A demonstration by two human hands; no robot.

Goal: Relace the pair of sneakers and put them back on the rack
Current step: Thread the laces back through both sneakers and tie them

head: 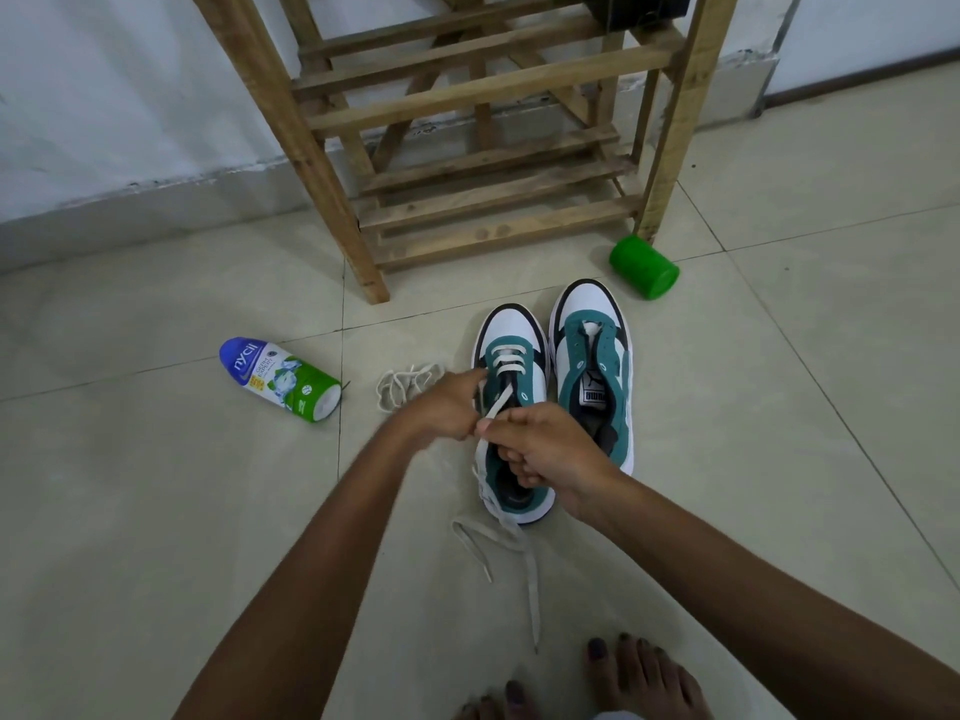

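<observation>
Bare toes (639, 678) with dark polish sit at the near edge of the pale, glossy tiled floor (156, 511). Just beyond them a flat off-white lace (531, 579) trails loosely from the left sneaker (511, 423) toward the feet. That shoe is white, teal and black, smooth on the toe cap and matte on the teal panels, with two lace bars across its lowest eyelets. The left hand (441, 407) pinches the lace at the shoe's left eyelet row, fingers curled on it; the right hand (545, 449) grips the lace's other run above the tongue opening, fingers closed round it. The right sneaker (592, 371), unlaced with its tongue label showing, stands just beside the first. Both shoes lie long axis away from the person, toes pointing at the rack. A second lace (408, 384) lies bunched left of the shoes, and farther left a blue-capped powder bottle (280, 379) lies on its side. Beyond, a green plastic cup (644, 267) lies tipped by the foot of the rough slatted wooden rack (483, 163) against the white wall (104, 96).
</observation>
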